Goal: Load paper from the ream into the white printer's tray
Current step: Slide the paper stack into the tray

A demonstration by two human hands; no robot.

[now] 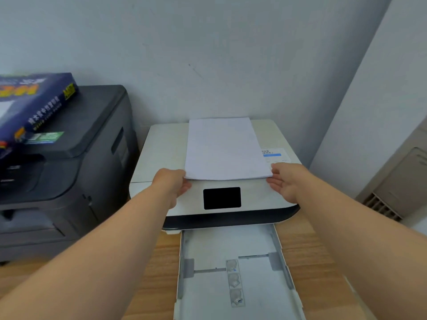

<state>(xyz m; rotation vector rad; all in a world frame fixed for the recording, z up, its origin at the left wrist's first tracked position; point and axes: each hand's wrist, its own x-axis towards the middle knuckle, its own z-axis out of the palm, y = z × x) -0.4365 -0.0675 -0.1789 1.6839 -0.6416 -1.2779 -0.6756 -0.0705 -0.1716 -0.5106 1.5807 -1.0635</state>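
A thin stack of white paper [223,148] lies flat on top of the white printer [159,151]. My left hand [174,184] touches the stack's near left corner, fingers curled under its edge. My right hand [285,181] is at the near right corner, palm turned inward against the edge. The printer's tray [233,273] is pulled out toward me below the black screen [221,197], with no paper in it. The blue paper ream [34,105] lies on the dark printer at the left.
A dark grey printer [76,162] stands to the left of the white one. Both sit on a wooden table [147,269]. A wall is close behind, and a beige cabinet with a vent [392,188] is at the right.
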